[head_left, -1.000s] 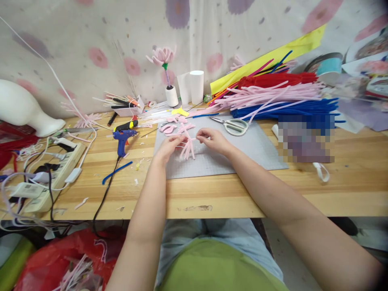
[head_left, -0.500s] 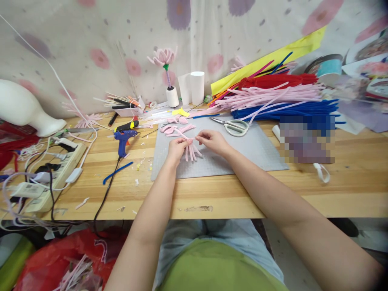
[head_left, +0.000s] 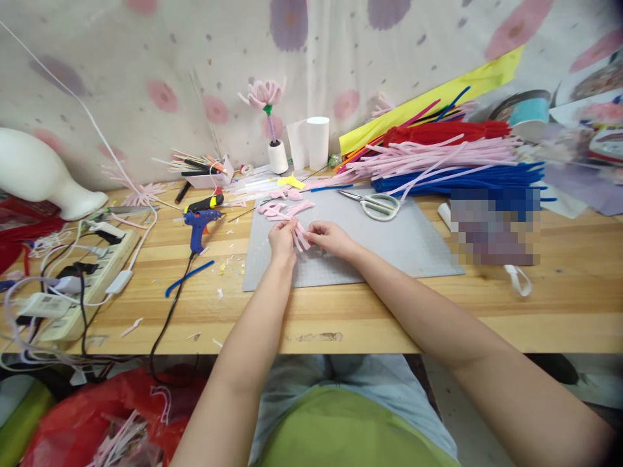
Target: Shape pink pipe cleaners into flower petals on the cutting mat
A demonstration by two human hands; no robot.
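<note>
I held a small spray of pale pink, fuzzy chenille stems above the near left part of a flat grey rectangular cutting mat. My left hand was pinched on the spray near its top, and its loose strands fanned downward between my two hands. My right hand was close beside the left, its curled fingertips at the strands' right edge; I could not tell whether they were clamped on one strand or only touching.

Just beyond my fingers, curled pink fuzzy pieces lay at the mat's far left corner. To their right, a pair of metal scissors with pale looped handles rested on the mat, blades pointing left.

On the light wooden table, well to the left of my hands, lay a blue hot-glue gun, with a bent dark-blue fuzzy stem near it. Behind the mat, a pink fuzzy flower on a thin stem stood upright in a small white cylindrical holder. At the back right, long chenille stems were heaped in blue, pink and red bundles.
</note>
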